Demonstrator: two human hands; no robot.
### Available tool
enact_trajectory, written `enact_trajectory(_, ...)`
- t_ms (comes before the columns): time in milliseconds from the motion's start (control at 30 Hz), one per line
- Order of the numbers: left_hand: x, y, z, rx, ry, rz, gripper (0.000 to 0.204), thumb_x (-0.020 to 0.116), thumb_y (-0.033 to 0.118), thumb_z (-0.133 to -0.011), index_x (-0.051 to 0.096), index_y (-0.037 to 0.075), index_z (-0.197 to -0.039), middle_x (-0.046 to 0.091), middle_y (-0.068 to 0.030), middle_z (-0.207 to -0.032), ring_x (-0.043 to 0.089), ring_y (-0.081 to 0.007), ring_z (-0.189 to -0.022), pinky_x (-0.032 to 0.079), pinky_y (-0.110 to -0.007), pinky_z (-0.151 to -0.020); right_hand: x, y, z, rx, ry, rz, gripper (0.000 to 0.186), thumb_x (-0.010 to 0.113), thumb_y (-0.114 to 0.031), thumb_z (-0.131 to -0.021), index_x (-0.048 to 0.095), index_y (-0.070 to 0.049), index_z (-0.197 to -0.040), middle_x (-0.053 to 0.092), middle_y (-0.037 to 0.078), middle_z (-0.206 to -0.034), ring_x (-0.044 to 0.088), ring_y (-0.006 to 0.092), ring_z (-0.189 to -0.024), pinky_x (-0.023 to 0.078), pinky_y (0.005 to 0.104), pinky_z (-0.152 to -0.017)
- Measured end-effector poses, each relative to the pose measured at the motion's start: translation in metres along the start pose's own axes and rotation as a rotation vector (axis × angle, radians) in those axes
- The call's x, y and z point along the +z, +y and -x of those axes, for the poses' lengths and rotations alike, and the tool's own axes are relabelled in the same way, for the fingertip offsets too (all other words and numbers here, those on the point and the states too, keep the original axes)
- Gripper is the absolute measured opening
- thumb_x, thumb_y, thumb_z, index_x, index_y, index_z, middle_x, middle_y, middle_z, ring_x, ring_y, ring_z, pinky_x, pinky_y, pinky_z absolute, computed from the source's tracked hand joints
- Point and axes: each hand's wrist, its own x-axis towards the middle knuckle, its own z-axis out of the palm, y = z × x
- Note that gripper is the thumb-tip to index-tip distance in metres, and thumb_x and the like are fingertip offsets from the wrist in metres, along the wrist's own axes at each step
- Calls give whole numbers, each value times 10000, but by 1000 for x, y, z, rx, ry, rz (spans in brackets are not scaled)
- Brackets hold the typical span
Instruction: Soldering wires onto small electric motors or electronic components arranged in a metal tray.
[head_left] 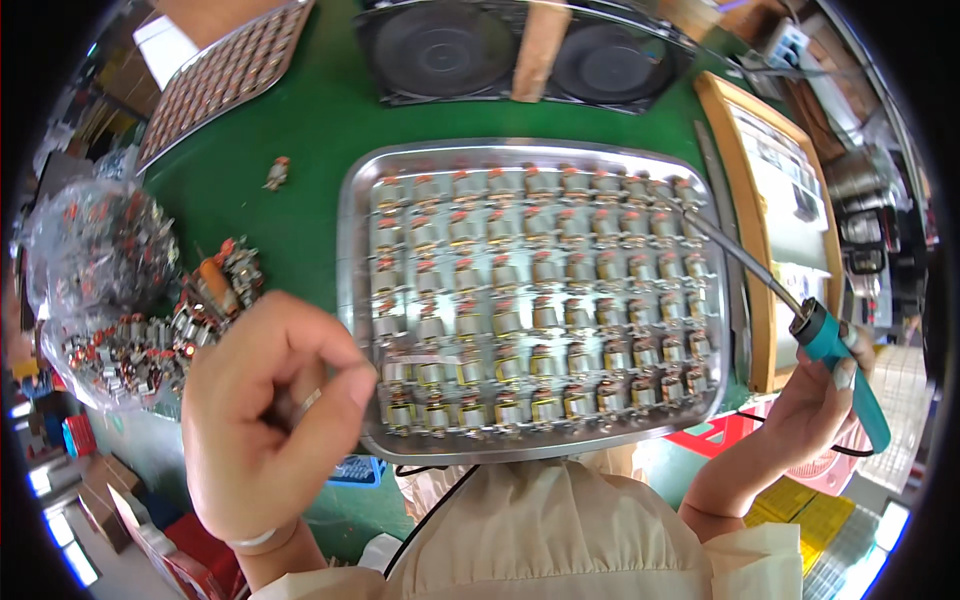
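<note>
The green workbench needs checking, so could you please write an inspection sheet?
Surface: green tabletop, partly covered
Job's things: rectangular shiny metal tray holding rows of small silver cylindrical parts
Clutter: clear plastic bag of jumbled parts; one loose part nearby
Hands: left hand by the tray, grasp unclear; right hand grips teal-handled tool with long metal shaft
Cables: thin black cable below the tray; another cable near the tool
Surroundings: black unit with two round discs; wooden-framed box

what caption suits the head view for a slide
Right hand holds a teal-handled soldering iron over a rectangular silver metal tray of small metallic components.
</note>
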Motion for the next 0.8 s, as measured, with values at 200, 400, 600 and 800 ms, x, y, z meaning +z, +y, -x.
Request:
enact_trajectory(200,66,44,-26,26,-324,-18,89,559,16,-697,469,23,-699,381,63,-537,250,-1,-464,171,-180,-434,-40,8,-18,-15,96,112,232,471,-74,-774,479,107,-919,512,157,-913,513,144,-636,427,207,-579)
enact_trajectory(400,127,63,-74,373,-295,-122,78,524,19,-738,459,25,-695,345,56,-487,255,-11,-440,186,-200,-407,-73,19,-34,19,133,145,226,486,-82,-782,490,93,-925,513,132,-914,489,143,-641,402,215,-594)
enact_trajectory(600,162,30,-131,478,-184,-432,72,527,45,-693,458,32,-707,469,-111,-474,500,-261,-443,376,-333,-434,-78,39,-37,70,125,254,275,548,-129,-721,491,78,-894,499,128,-873,482,154,-677,395,228,-562)
enact_trajectory(800,174,23,-148,374,-287,-350,79,538,47,-688,467,16,-704,483,-97,-472,505,-230,-428,375,-311,-429,-70,49,-40,93,60,276,279,534,-132,-698,486,75,-878,489,127,-853,481,157,-688,404,223,-574)
